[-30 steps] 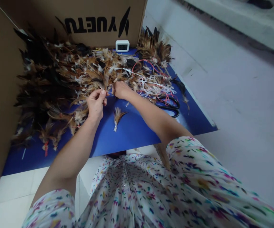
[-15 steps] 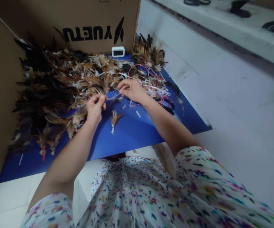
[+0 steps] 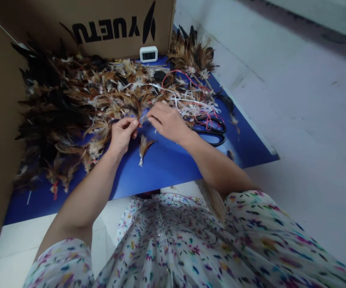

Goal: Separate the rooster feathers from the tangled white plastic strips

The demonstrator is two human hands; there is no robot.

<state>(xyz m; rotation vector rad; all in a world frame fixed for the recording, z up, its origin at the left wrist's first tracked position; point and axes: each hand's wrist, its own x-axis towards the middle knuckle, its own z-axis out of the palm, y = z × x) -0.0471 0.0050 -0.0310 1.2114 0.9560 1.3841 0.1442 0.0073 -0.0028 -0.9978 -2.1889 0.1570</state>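
Observation:
My left hand [image 3: 120,135] is closed, thumb and index finger pinching the base of a small brown feather bunch [image 3: 137,112] at the near edge of the pile. A speck of reddish colour shows at its fingertips. Close beside it on the right, my right hand [image 3: 169,121] has its fingers pinched together; what they hold is too small to make out. Below the hands, a small tied feather tuft [image 3: 144,147] lies alone on the blue tabletop [image 3: 161,170]. Black-handled scissors [image 3: 223,139] rest right of my right wrist, partly under red string [image 3: 204,120].
A large pile of brown and black feathers [image 3: 68,100] covers the left and middle. White strips [image 3: 187,100] lie tangled at the right. Behind stand a small white digital clock [image 3: 148,55] and a cardboard box [image 3: 110,14]. A pale wall [image 3: 251,92] borders the right side.
My right hand has turned with its back more upward and stays near my left, which has shifted slightly right. The view has tilted a little, and the scissors handles show more fully.

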